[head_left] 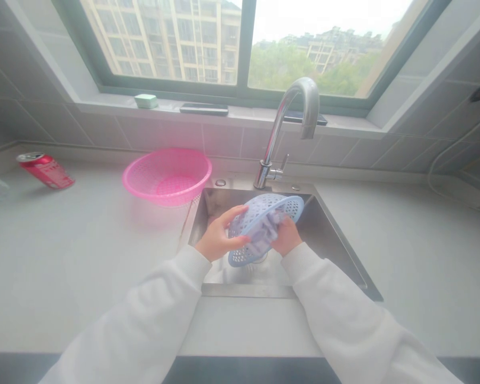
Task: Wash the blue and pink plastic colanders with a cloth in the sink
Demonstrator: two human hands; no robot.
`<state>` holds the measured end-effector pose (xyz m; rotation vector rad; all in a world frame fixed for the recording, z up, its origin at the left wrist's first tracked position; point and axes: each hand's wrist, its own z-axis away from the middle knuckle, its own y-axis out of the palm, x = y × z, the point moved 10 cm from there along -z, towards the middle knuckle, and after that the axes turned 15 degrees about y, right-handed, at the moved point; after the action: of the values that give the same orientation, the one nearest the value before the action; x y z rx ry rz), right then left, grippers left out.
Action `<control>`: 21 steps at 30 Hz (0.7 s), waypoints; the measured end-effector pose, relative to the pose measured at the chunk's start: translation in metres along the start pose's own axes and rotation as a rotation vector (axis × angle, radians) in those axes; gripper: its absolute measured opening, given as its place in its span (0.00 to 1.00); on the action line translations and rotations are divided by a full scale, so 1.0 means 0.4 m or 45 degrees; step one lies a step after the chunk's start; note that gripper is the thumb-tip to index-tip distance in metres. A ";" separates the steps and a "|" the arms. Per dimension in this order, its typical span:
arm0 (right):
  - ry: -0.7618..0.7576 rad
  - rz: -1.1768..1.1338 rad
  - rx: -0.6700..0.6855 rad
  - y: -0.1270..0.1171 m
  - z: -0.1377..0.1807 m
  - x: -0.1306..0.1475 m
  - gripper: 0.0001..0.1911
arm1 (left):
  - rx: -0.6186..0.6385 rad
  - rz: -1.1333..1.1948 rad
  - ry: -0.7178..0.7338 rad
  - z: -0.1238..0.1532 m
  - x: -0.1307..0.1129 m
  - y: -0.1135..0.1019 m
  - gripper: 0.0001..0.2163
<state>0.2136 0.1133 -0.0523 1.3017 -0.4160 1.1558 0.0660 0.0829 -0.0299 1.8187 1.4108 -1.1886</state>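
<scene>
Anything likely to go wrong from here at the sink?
1. The blue basket is tilted over the sink, with the left hand on its rim; if that grip slips, it could drop in.
2. The right hand has a crumpled pale cloth against the open-patterned basket; the cloth might snag in the holes.
3. The pink basket stands close to the sink's back left corner, so a wide swing might bump it.

Over the sink point(335, 242), the left hand point(221, 237) grips a tilted blue basket point(256, 211) by its rim while the right hand point(287, 237) holds a pale, crumpled cloth point(262, 234) against its inside. A pink basket point(172, 184) stands near the worktop point(84, 250)'s back edge, a red can point(47, 170) towards its back left corner.
</scene>
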 end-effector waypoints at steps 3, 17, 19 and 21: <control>0.071 -0.067 0.046 0.001 -0.007 -0.008 0.19 | 0.018 -0.032 -0.018 0.003 0.007 0.005 0.35; 0.049 0.612 0.060 0.067 0.005 -0.047 0.16 | 0.004 -0.066 -0.129 -0.003 0.011 0.008 0.33; -0.020 0.287 -0.028 0.022 -0.001 -0.011 0.17 | -0.029 -0.025 -0.090 -0.005 0.008 0.002 0.32; -0.071 0.062 -0.087 -0.023 -0.012 0.016 0.17 | -0.047 0.025 -0.071 -0.005 0.011 0.000 0.33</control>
<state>0.2225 0.1215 -0.0536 1.2727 -0.5262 1.1382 0.0670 0.0867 -0.0326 1.7572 1.3721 -1.1868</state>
